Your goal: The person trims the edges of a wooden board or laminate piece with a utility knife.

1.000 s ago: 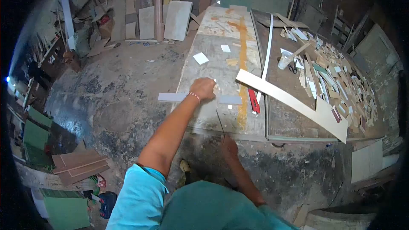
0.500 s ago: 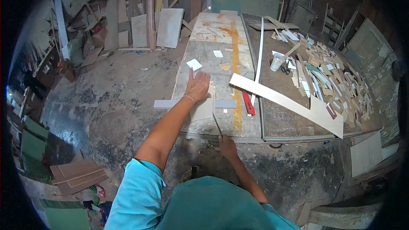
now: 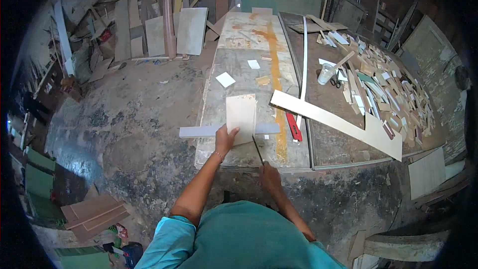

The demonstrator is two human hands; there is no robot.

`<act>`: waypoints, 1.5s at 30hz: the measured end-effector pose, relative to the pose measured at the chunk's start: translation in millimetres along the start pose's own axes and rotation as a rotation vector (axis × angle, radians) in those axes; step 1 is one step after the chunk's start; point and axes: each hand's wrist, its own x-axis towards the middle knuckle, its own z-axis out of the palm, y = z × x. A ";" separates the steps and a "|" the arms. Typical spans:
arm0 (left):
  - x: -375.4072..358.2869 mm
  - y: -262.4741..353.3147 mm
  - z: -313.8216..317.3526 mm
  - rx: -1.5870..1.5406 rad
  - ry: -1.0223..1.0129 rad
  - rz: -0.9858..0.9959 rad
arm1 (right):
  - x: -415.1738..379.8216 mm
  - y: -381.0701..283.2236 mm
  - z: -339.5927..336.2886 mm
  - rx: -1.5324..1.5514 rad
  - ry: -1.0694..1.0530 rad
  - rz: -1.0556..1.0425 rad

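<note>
A pale rectangular wooden panel lies on the near part of the worktable, across a light grey strip. My left hand grips the panel's lower left edge, thumb on top. In my closed right hand is a thin, dark, rod-like tool; its exact kind cannot be made out. The tool's far end meets the panel's lower right edge. Beside the panel, to the right, lies a red-handled cutter. A small white square lies beyond the panel.
A long cream strip slants across onto the right-hand table, where a heap of offcuts is spread. A plastic cup and scissors stand and lie there. Boards lean at the back; brown panels lie on the floor.
My left hand has slid toward me, from lying on the panel's upper part to gripping its lower left edge. My right hand and the tool have shifted only slightly.
</note>
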 end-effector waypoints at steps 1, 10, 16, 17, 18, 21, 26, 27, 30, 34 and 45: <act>5.8 -7.2 1.2 -0.065 0.014 -0.004 | 3.3 -2.0 -1.0 -0.016 0.012 0.000; 41.7 -23.4 -20.5 -0.480 -0.104 -0.335 | 28.3 -7.3 -5.0 0.203 0.063 -0.211; 50.2 -7.4 -26.2 -0.429 -0.231 -0.232 | 34.3 -39.8 -27.9 -0.012 0.041 0.039; 53.3 -8.5 -25.6 -0.387 -0.241 -0.182 | 37.1 -48.5 -33.9 -0.043 0.030 0.082; 57.8 -15.2 -24.1 -0.411 -0.242 -0.164 | 39.2 -56.4 -38.8 -0.073 0.016 0.127; 68.0 -25.2 -21.2 -0.470 -0.272 -0.134 | 38.0 -68.3 -43.6 -0.105 0.044 0.179; 69.2 -25.5 -17.5 -0.288 -0.458 -0.040 | 37.7 -56.4 -22.6 -0.092 0.063 0.208; 67.5 -25.0 -15.4 -0.262 -0.437 -0.052 | 37.2 -52.7 -16.9 -0.078 0.077 0.214; 62.1 -20.9 -13.7 -0.224 -0.400 -0.073 | 38.2 -44.4 -6.0 -0.082 0.087 0.220; 69.2 4.7 -24.2 -0.363 -0.241 0.143 | 37.8 -39.8 2.8 -0.080 0.082 0.212; 120.8 131.9 -32.2 0.804 -0.624 0.466 | 31.9 -47.5 2.8 -0.055 0.109 0.254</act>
